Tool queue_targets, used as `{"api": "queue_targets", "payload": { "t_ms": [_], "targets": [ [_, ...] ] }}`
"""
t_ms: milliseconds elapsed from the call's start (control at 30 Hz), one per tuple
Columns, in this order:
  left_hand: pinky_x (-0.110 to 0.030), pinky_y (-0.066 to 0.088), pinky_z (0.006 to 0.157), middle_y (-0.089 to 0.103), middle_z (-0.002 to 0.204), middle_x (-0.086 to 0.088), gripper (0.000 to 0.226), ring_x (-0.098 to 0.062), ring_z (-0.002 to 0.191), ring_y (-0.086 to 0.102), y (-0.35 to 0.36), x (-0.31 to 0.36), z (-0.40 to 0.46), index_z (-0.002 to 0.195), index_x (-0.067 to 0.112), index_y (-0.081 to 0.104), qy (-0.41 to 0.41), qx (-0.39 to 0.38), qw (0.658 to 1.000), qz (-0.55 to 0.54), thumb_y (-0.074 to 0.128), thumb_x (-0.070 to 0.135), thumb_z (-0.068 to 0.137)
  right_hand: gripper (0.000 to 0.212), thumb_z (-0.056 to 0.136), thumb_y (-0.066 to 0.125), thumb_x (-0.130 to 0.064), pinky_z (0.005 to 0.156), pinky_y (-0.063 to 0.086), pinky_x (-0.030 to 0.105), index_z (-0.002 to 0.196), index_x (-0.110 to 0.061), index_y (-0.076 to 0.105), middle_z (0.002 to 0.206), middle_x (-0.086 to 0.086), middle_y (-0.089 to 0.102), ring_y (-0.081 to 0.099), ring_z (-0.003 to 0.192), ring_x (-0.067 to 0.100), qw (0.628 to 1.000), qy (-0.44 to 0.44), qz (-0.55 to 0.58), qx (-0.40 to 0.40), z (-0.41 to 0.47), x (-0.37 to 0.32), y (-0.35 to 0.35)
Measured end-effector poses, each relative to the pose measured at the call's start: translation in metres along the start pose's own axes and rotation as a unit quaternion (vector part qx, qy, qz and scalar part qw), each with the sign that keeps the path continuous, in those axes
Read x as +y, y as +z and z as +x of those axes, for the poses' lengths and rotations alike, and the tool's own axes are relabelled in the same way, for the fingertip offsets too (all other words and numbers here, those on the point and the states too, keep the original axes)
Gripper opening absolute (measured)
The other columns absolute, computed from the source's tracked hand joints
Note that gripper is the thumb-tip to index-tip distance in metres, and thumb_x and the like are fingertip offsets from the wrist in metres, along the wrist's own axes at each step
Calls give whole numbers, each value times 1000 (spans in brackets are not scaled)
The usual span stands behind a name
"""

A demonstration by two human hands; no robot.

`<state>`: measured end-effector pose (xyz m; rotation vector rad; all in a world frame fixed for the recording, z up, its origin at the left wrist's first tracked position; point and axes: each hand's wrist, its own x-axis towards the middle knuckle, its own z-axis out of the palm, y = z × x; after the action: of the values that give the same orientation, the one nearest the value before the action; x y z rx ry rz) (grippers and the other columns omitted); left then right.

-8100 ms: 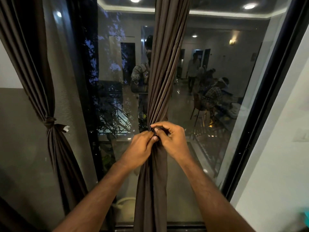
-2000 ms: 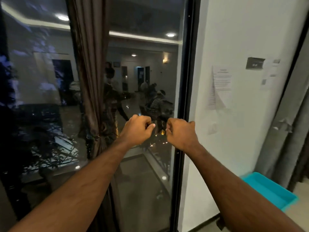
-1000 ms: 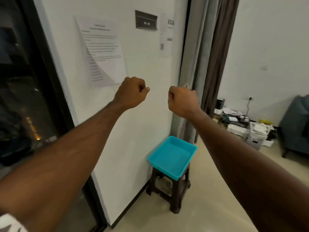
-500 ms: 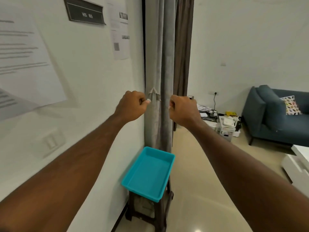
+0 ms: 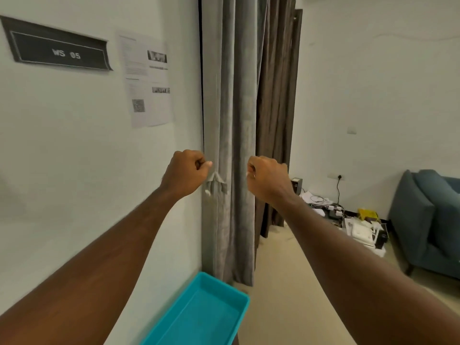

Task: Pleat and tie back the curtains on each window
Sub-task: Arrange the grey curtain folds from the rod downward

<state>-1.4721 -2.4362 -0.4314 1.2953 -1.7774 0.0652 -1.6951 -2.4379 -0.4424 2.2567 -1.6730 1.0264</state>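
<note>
View swung closer to grey curtain (image 5: 231,135) | left grip (image 5: 186,172) clenched, empty | right grip (image 5: 266,178) clenched, empty

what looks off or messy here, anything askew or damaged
Two things. The sign reading WS 05 peels away from the wall at its lower right corner. On the floor by the sofa, a clutter of cables, papers and small devices lies loose. The grey curtain hangs straight, untied.

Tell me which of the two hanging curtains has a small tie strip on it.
The grey curtain beside the wall; its tie strip hangs midway. The brown curtain has none visible.
</note>
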Motion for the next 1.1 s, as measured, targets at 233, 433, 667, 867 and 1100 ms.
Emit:
{"api": "queue_targets", "payload": {
  "t_ms": [233, 433, 667, 867, 1100],
  "targets": [
    [-24, 45, 58, 55, 57, 6, 17, -11, 53, 53, 77, 9, 74, 80, 17, 62, -4, 24, 1000, 7, 71, 27, 92, 15, 95, 53, -12, 99, 44, 52, 84, -22, 55, 82, -3, 57, 57, 76, 14, 999, -21, 38, -2, 71, 67, 30],
    [-30, 54, 63, 59, 66, 6, 20, -11, 61, 58, 140, -22, 137, 83, 20, 58, -27, 75, 996, 35, 76, 28, 88, 15, 100, 49, -18, 97, 44, 49, 87, -21, 55, 86, -4, 58, 57, 77, 14, 998, -44, 48, -9, 148, 118, 68],
    [-38, 57, 66, 61, 72, 2, 42, -20, 65, 61, 204, -65, 241, 86, 16, 56, -113, 178, 972, 99, 79, 50, 80, 12, 101, 49, -24, 96, 45, 47, 95, -22, 60, 93, -5, 61, 59, 83, 15, 994, -94, 55, -15, 259, 163, 118],
    [-50, 57, 83, 68, 108, -8, 66, -35, 96, 67, 249, -112, 302, 116, 16, 53, -213, 176, 942, 191, 82, 58, 73, 7, 99, 54, -21, 92, 50, 44, 95, -22, 60, 95, -5, 59, 56, 85, 13, 990, -111, 83, -21, 333, 193, 167],
    [-48, 60, 72, 69, 81, -11, 6, -32, 71, 66, 280, -158, 319, 94, 10, 65, -218, 254, 922, 194, 64, 16, 93, 16, 96, 61, -27, 95, 52, 49, 112, -23, 62, 110, -7, 60, 62, 97, 14, 977, -120, 170, -52, 387, 201, 249]
  ]
}}
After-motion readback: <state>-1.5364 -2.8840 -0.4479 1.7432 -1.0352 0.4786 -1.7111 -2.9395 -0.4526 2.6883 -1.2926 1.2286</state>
